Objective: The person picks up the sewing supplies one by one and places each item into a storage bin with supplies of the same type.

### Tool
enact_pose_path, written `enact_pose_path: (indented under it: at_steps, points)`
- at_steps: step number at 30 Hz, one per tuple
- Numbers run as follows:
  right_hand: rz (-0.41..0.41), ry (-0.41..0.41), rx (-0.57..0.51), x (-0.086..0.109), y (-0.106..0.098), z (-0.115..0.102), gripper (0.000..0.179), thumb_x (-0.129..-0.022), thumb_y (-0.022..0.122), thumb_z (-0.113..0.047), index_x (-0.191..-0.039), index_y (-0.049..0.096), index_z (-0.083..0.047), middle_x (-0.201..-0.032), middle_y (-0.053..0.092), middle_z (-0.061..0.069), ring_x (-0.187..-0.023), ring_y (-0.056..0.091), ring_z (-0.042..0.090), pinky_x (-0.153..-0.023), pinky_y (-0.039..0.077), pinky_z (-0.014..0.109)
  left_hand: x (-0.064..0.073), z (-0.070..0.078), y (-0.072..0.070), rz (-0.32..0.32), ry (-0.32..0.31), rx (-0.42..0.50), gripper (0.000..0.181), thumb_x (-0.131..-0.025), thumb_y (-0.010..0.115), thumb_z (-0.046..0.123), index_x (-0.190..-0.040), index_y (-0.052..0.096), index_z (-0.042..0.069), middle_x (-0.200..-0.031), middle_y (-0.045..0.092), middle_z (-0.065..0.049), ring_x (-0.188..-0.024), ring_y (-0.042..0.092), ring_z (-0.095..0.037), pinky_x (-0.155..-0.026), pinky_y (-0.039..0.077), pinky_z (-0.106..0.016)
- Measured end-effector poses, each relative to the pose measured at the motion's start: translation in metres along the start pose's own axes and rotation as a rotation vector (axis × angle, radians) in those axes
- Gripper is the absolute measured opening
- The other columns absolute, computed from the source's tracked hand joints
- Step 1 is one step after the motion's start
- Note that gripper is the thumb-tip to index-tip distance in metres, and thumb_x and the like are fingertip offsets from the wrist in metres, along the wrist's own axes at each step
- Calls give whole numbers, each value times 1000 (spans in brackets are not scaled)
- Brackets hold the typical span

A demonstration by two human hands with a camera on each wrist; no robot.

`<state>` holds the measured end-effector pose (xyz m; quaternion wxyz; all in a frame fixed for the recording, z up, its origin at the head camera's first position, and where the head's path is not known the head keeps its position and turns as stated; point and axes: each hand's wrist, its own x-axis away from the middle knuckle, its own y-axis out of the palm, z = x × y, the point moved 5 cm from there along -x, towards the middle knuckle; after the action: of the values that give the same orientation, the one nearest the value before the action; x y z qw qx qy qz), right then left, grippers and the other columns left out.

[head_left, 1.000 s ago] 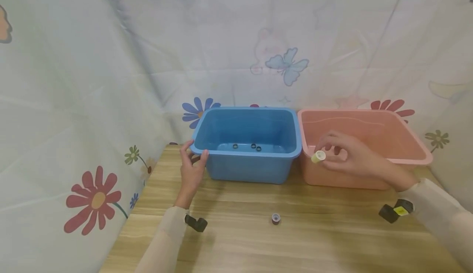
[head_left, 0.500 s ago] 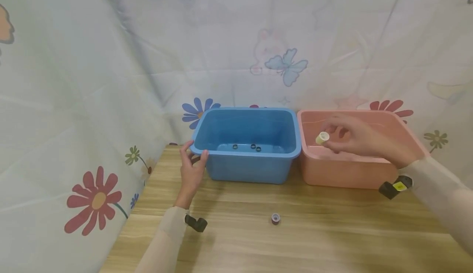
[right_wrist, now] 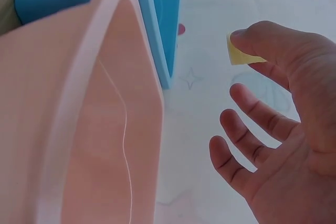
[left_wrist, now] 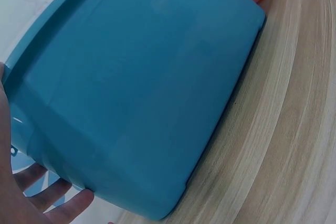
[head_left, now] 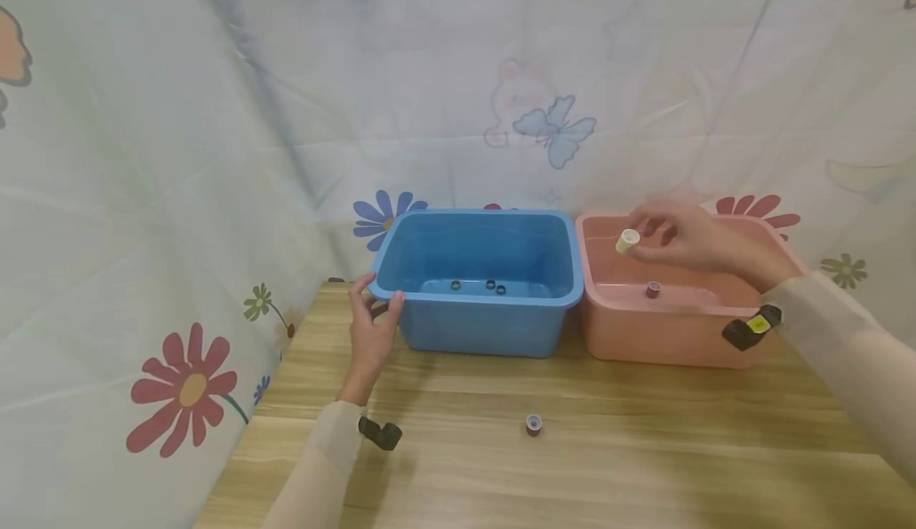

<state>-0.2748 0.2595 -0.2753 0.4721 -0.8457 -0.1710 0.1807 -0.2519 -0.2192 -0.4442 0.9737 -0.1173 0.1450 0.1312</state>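
Note:
My left hand [head_left: 374,330] grips the front left corner of the blue plastic bin [head_left: 487,326] at its rim. In the left wrist view, several of its fingers lie along the bin's side. Above the pink plastic bin [head_left: 665,342], my right hand [head_left: 683,235] pinches a small pale yellow cylinder [head_left: 627,241] with a whitish end between thumb and forefinger; the other fingers are loosely bent, as the right wrist view shows. A small purplish cylinder [head_left: 653,289] lies inside the pink bin. Another small dark cylinder with a pale top [head_left: 533,425] stands on the table.
Three small dark ring-like pieces [head_left: 490,284] lie on the blue bin's floor. Both bins stand side by side at the back of the wood-grain table [head_left: 458,465]. A printed curtain [head_left: 458,75] hangs close behind and to the left.
My right hand has risen and moved back over the pink bin with the yellow cylinder, and the purplish cylinder inside now shows. My left hand has stayed put.

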Motion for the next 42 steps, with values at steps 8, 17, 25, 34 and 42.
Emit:
enact_pose_path:
  at_steps: [8,17,25,34,42]
  points:
    - [56,-3,-27,-24,-1,17,29,-90,81,-20,-117,71,-16,-116,67,7,-104,61,30,-80,54,39,0,-1,-1,-4,-5,-2,64,-99,67,44,-151,31,30,-142,52,-18,-120,61,-39,-91,53,-55]
    - [39,60,-20,-36,-4,39,30,-92,79,-26,-117,69,-14,-119,64,10,-112,61,36,-84,52,48,5,19,-2,-42,-43,0,65,-102,64,33,-155,28,20,-146,48,-25,-123,59,-40,-91,53,-52]
    - [73,68,-26,-44,-5,58,25,-92,78,-25,-112,69,-13,-117,66,12,-111,64,40,-80,51,45,-1,1,-2,-32,-33,3,67,-101,65,41,-155,28,29,-148,48,-23,-123,59,-37,-91,54,-54]
    - [59,112,-22,-54,0,76,29,-94,77,-25,-116,67,-10,-120,67,17,-111,65,44,-88,55,55,0,1,-3,-2,-9,-14,64,-99,67,46,-150,32,30,-144,51,-20,-119,61,-37,-91,53,-54]
    - [57,141,-16,-58,2,90,29,-94,78,-25,-115,65,-9,-119,67,20,-108,66,44,-78,55,40,-1,1,-2,-5,2,-10,64,-99,67,46,-150,32,31,-143,52,-19,-119,62,-36,-92,53,-54]
